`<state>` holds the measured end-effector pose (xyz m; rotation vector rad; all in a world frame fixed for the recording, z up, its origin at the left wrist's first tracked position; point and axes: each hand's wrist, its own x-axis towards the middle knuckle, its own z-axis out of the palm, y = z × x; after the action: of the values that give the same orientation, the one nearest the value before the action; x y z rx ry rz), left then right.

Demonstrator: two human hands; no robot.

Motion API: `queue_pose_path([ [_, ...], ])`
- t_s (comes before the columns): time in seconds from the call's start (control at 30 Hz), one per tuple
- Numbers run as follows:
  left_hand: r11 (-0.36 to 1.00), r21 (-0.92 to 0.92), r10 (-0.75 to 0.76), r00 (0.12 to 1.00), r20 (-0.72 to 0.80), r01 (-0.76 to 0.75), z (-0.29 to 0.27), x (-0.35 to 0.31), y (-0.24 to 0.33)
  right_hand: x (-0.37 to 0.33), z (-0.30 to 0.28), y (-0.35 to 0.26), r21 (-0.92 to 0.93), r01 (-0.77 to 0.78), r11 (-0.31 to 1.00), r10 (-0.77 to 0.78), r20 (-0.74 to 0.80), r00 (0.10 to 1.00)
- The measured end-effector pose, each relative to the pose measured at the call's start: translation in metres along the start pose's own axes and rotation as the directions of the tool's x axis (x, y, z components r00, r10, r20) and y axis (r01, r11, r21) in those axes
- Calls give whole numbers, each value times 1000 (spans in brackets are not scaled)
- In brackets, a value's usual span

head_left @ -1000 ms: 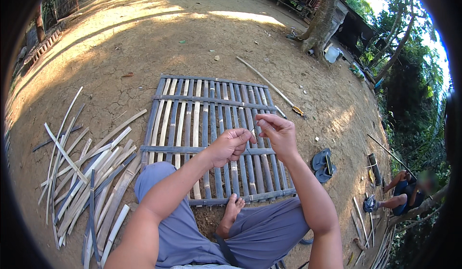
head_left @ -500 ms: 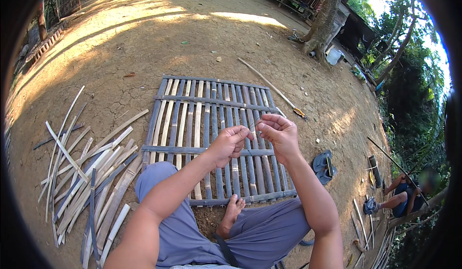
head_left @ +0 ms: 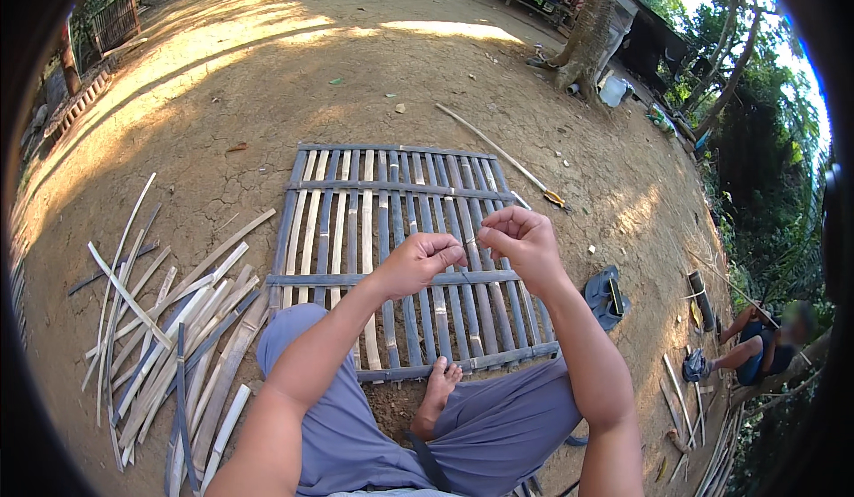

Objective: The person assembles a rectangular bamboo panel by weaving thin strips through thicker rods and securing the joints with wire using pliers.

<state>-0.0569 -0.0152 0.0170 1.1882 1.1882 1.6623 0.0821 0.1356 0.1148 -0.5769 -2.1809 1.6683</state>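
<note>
A slatted bamboo panel of narrow dark and pale strips with crosspieces lies flat on the ground before me. Over its lower crosspiece my left hand is closed, its thumb and forefinger pinched on a thin dark strand. A little to the right and higher, my right hand pinches with thumb and forefinger too. The strand between the two hands is almost too fine to make out. My bare foot touches the near edge of the panel.
Loose bamboo strips are heaped at left. A long stick lies beyond the panel, near a yellow-and-black tool. Slippers lie at right. Another person sits at far right, holding a long thin piece, beside a tree trunk.
My hands have drawn slightly apart, and the strand between them shows less clearly. The right hand has shifted a little to the right. The other person's long piece has changed its angle.
</note>
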Motion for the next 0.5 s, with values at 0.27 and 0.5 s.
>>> queue_pose_path([
  [0.27, 970, -121, -210, 977, 21, 211, -20, -6, 13, -12, 13, -5, -433, 332, 838, -360, 18, 933],
  [0.5, 894, -311, -273, 942, 194, 323, -31, -10, 12, -10, 9, -5, -694, 647, 316, -718, 271, 641],
])
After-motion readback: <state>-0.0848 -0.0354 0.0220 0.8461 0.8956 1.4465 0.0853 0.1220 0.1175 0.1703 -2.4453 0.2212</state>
